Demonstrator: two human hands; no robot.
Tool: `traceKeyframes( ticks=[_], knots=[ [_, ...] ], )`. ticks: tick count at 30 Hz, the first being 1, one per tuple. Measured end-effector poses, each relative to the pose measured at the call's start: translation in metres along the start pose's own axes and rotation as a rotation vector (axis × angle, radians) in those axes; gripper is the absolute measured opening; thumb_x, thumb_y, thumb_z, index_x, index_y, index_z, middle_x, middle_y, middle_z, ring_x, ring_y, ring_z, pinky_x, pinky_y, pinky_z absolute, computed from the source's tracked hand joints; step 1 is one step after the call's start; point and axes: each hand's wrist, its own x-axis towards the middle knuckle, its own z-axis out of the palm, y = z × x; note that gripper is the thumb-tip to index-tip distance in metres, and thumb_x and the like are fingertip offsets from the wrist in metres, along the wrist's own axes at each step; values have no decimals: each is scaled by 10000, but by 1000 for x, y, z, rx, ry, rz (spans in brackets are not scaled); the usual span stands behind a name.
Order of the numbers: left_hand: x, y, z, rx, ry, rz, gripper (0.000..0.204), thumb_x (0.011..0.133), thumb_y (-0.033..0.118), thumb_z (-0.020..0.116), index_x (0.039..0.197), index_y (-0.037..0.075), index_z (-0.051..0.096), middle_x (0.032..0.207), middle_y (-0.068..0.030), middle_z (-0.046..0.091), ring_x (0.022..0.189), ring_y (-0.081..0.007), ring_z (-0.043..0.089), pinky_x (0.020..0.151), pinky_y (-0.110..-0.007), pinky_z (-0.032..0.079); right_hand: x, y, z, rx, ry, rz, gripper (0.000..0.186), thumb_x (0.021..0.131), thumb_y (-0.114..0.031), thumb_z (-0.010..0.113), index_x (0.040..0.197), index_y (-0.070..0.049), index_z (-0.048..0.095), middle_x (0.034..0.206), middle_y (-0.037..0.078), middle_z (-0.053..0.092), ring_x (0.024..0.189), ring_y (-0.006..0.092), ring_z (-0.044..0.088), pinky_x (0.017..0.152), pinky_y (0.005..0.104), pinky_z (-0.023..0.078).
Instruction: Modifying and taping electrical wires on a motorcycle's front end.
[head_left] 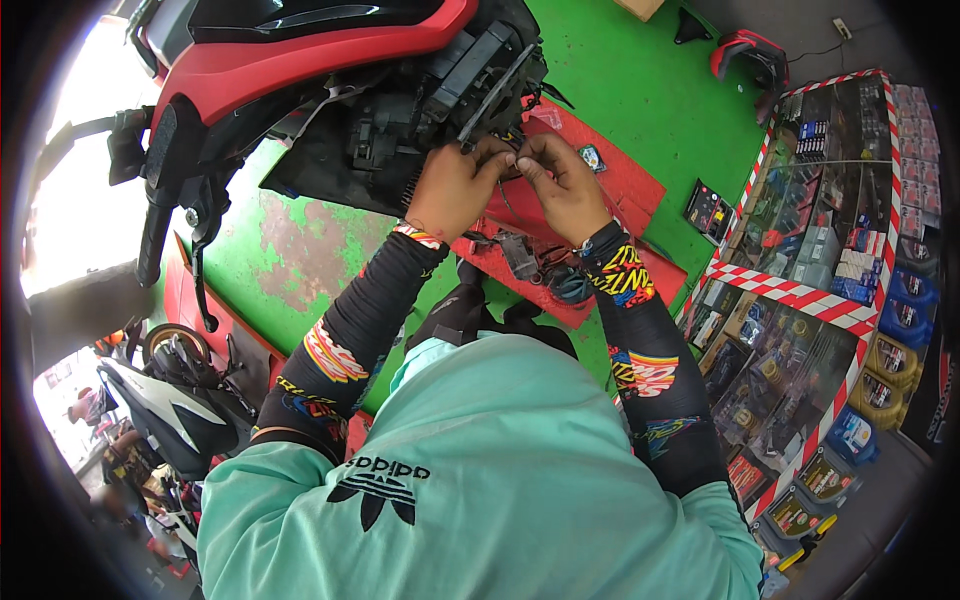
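Observation:
My left hand (452, 188) and my right hand (567, 190) meet in front of the opened front of a red and black motorcycle (300, 62). Both have thumb and fingers pinched together, the fingertips nearly touching. Whatever small piece lies between them is too small to make out. A thin dark wire (508, 207) hangs just below the fingertips. Beside my left hand are the exposed black housing and brackets (470, 80) of the motorcycle's front. Under my hands lies a red platform (632, 180).
Dark parts and cables (520, 258) lie on the platform near my right wrist. At right stands a glass display case (790, 290) edged in red-and-white tape, with bottles (880, 365) beyond it. The handlebar lever (200, 235) juts out at left. Another motorcycle (165, 415) stands lower left.

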Motion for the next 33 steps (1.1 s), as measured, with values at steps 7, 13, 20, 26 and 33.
traceKeyframes(
  ticks=[7,13,20,26,33],
  knots=[
    [4,-2,5,30,39,15,243,1003,222,634,1091,9,711,777,-127,727,674,-226,699,672,-338,537,1,-13,-5,-108,24,-62,124,948,-72,665,1034,11,632,934,132,703,906,245,692,851,348,529],
    [6,-7,5,10,33,-8,240,1002,221,637,1074,8,721,804,-135,738,710,-214,723,679,-332,541,3,-28,-10,-251,12,-77,124,910,-91,699,989,1,674,927,135,727,897,285,713,823,363,538],
    [1,2,8,-67,108,-90,253,971,233,681,993,-9,750,820,-171,747,749,-275,751,693,-355,551,5,-41,-21,-541,-41,-278,119,889,-120,719,976,-40,704,950,126,730,912,338,703,806,401,553],
    [0,3,10,-95,185,-8,236,941,210,693,972,-19,741,814,-161,752,767,-273,759,709,-356,561,25,-50,-37,-886,-218,-621,134,843,-112,685,977,-100,688,1083,90,682,925,293,679,780,391,545],
    [3,-4,13,-192,262,-95,265,807,146,744,1025,-4,728,862,-198,739,849,-399,722,747,-434,576,52,-66,-51,-1136,-612,-1141,197,788,-161,623,977,-112,652,1177,44,629,938,216,585,815,363,493]
  ],
)
